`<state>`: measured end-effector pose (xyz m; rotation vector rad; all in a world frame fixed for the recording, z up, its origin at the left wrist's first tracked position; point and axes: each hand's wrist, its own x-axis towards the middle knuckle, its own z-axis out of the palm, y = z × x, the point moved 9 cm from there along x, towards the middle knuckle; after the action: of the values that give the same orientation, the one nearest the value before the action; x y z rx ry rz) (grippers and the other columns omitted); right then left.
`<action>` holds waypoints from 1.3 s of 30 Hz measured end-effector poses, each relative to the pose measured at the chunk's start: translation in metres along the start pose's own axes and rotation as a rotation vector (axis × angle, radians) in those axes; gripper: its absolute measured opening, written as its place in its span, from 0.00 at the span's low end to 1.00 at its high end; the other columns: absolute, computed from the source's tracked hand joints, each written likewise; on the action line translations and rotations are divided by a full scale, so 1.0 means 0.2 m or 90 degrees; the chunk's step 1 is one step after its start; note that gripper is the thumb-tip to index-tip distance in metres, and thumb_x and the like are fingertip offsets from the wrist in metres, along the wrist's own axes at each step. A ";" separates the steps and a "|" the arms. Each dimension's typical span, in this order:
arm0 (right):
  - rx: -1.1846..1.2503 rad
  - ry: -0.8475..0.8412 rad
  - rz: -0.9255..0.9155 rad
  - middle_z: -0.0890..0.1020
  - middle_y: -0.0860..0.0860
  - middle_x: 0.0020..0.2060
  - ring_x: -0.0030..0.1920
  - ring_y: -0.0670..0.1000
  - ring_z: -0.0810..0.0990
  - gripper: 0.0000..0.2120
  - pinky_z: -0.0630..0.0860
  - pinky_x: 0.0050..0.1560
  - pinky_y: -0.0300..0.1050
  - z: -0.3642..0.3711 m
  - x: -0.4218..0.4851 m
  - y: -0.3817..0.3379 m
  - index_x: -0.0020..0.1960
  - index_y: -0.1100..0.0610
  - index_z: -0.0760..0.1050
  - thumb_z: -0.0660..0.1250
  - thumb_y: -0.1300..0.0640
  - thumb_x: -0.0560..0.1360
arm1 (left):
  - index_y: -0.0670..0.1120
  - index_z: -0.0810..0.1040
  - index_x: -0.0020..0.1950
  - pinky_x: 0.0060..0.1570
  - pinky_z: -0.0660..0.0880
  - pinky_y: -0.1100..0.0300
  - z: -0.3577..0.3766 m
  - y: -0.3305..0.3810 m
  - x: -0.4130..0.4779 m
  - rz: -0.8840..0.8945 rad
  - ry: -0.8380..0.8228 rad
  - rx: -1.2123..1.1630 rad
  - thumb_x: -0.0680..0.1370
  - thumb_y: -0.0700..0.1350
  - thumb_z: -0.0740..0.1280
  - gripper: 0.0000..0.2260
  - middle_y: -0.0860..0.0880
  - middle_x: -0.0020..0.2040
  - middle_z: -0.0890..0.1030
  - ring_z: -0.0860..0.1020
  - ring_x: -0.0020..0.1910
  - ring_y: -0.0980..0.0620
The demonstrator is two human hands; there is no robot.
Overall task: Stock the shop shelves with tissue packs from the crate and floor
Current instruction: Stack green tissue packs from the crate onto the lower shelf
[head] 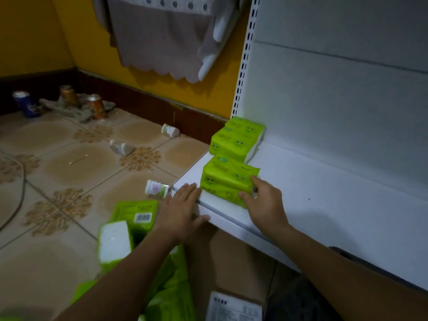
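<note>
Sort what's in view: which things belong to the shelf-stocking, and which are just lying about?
Job: shelf; near packs, gripped by the right hand; far packs; floor packs; box; left hand, flat on the shelf edge.
Lying about: cans; rag; small bottles; cable; hanging cloth.

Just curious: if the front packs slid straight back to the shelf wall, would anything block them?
Yes: the rear packs stand directly behind the front packs, by the wall. The right hand grips the front packs.
</note>
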<state>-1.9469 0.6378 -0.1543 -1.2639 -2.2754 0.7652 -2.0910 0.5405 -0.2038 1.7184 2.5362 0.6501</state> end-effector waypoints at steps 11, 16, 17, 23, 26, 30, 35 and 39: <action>0.050 -0.023 0.011 0.69 0.60 0.57 0.56 0.61 0.73 0.25 0.75 0.55 0.58 0.14 0.19 -0.07 0.68 0.57 0.67 0.70 0.59 0.73 | 0.52 0.65 0.71 0.61 0.65 0.56 0.02 -0.02 0.02 -0.039 -0.018 0.074 0.76 0.58 0.63 0.25 0.52 0.68 0.68 0.67 0.66 0.51; 0.129 -0.044 0.039 0.71 0.60 0.61 0.59 0.60 0.74 0.30 0.73 0.60 0.56 0.17 0.21 -0.05 0.69 0.54 0.67 0.73 0.56 0.70 | 0.51 0.69 0.67 0.57 0.70 0.55 -0.01 -0.01 0.03 -0.038 -0.028 0.093 0.75 0.58 0.64 0.23 0.52 0.64 0.71 0.70 0.63 0.50; 0.134 -0.055 0.032 0.71 0.59 0.62 0.60 0.59 0.73 0.32 0.72 0.61 0.55 0.16 0.20 -0.05 0.71 0.53 0.65 0.73 0.56 0.70 | 0.51 0.70 0.66 0.56 0.71 0.55 -0.01 -0.01 0.03 -0.044 -0.029 0.094 0.74 0.57 0.65 0.22 0.52 0.63 0.72 0.70 0.62 0.49; 0.192 -0.034 0.039 0.72 0.55 0.64 0.53 0.58 0.79 0.28 0.75 0.58 0.53 -0.08 0.09 0.01 0.71 0.53 0.66 0.68 0.61 0.72 | 0.48 0.68 0.68 0.59 0.69 0.54 0.01 0.01 0.02 -0.102 -0.082 0.058 0.76 0.53 0.64 0.22 0.49 0.68 0.67 0.68 0.66 0.48; 0.150 0.057 0.003 0.72 0.53 0.61 0.47 0.53 0.78 0.21 0.75 0.51 0.44 -0.35 -0.02 0.09 0.65 0.56 0.70 0.66 0.63 0.73 | 0.47 0.67 0.69 0.60 0.70 0.54 0.01 0.06 -0.04 -0.112 -0.094 -0.003 0.75 0.51 0.67 0.25 0.46 0.68 0.70 0.69 0.66 0.46; 0.050 0.226 -0.062 0.73 0.52 0.54 0.41 0.49 0.75 0.13 0.66 0.41 0.32 -0.79 -0.26 0.22 0.57 0.60 0.74 0.65 0.66 0.72 | 0.41 0.74 0.64 0.56 0.71 0.49 -0.15 0.39 -0.09 -0.014 0.067 -0.129 0.74 0.45 0.67 0.19 0.40 0.59 0.78 0.75 0.59 0.39; -0.123 0.249 -0.088 0.71 0.47 0.49 0.39 0.47 0.74 0.09 0.68 0.42 0.31 -1.07 -0.65 0.48 0.54 0.60 0.73 0.66 0.64 0.74 | 0.45 0.79 0.54 0.46 0.75 0.56 -0.30 1.00 -0.11 0.152 0.134 -0.289 0.73 0.40 0.65 0.11 0.47 0.51 0.79 0.79 0.45 0.50; -0.197 0.224 -0.058 0.73 0.51 0.47 0.42 0.49 0.74 0.06 0.70 0.42 0.40 -1.15 -0.90 0.70 0.52 0.60 0.73 0.62 0.64 0.75 | 0.47 0.78 0.54 0.44 0.74 0.62 -0.29 1.47 -0.27 0.324 0.084 -0.312 0.72 0.45 0.60 0.13 0.50 0.50 0.78 0.74 0.41 0.60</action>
<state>-1.6306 0.6025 -0.0881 -1.2955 -2.1910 0.1415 -1.8229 0.5649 -0.0620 2.1577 1.7599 1.3085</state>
